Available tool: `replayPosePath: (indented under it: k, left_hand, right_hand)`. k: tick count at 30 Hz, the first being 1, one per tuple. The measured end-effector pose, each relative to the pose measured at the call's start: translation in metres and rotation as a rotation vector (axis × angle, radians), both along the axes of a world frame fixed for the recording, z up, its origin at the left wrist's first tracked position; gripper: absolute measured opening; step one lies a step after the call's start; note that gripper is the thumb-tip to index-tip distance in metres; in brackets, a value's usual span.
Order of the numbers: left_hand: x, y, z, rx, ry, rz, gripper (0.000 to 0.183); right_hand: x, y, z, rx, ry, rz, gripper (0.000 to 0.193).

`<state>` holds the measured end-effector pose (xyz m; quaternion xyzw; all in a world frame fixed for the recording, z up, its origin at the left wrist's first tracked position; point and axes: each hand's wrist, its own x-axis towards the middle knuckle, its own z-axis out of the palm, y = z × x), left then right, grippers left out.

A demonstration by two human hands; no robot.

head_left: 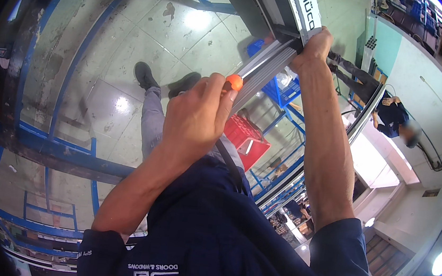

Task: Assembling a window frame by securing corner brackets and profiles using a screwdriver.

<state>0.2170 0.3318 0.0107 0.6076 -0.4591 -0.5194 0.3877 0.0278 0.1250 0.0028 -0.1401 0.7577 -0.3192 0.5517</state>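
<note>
My left hand (197,112) is closed around an orange handle (234,82), probably a screwdriver's; most of it is hidden in my fist. A thin bright shaft seems to run from it along a grooved grey metal profile (271,71) toward a frame corner. My right hand (313,47) is wrapped over that corner, its fingertips partly hidden behind it. From there a dark frame member with a white printed film strip (300,6) rises to the top of the view. The profile crosses in front of me at a slant.
Below the profile are a red plastic crate (250,141) and a blue crate (284,91) with pale contents. Blue metal racks (73,150) stand at the left. Another person (393,114) in dark clothes stands at the right, near bundled profiles (369,48).
</note>
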Motion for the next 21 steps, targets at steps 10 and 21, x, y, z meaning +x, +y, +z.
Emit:
replayPosePath:
  k: [10,21]
  left_hand:
    - [0.013,-0.010,-0.006,0.719,1.066,0.076,0.021]
    - [0.011,-0.018,0.006,0.460,0.499,-0.041,0.033]
  right_hand:
    - [0.005,0.004,0.008,0.003,0.005,0.042,0.055]
    - [-0.005,0.002,0.002,-0.012,0.015,0.098,0.059]
